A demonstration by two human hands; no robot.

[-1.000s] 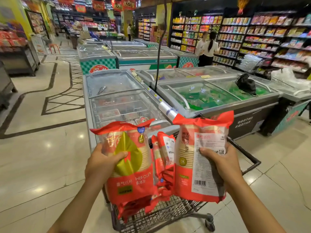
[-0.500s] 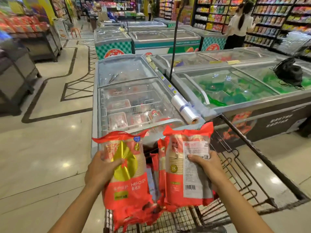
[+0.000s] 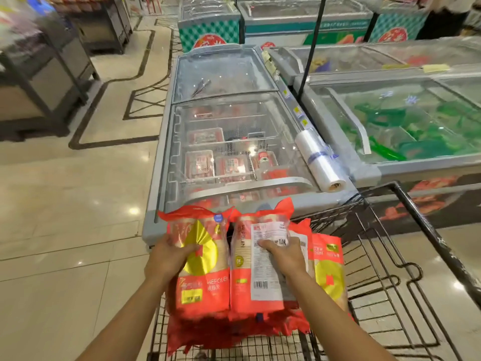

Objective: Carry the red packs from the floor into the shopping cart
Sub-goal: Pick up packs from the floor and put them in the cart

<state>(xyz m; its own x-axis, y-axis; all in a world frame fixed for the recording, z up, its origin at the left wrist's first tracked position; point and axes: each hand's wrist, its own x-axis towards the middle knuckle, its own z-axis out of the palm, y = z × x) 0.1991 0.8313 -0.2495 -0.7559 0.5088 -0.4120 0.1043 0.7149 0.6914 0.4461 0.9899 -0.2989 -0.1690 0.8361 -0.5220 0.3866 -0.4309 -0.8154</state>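
My left hand (image 3: pixel 170 256) grips a red pack with a gold drop on its front (image 3: pixel 205 285). My right hand (image 3: pixel 283 252) grips a second red pack (image 3: pixel 250 287), its white label and barcode facing me. Both packs are down inside the black wire shopping cart (image 3: pixel 385 269), at its left side. A third red pack (image 3: pixel 329 269) stands just right of my right hand. More red packs (image 3: pixel 221 332) lie under them on the cart's mesh floor.
A glass-topped freezer chest (image 3: pixel 229 142) stands right in front of the cart, with a roll of plastic bags (image 3: pixel 320 162) on its right rim. Another freezer (image 3: pixel 406 126) with green goods lies to the right. Shiny tiled floor (image 3: pixel 65 217) stretches left.
Both hands have lowered their packs from above the cart down into the basket. My view has tilted downward and come closer to the freezer.
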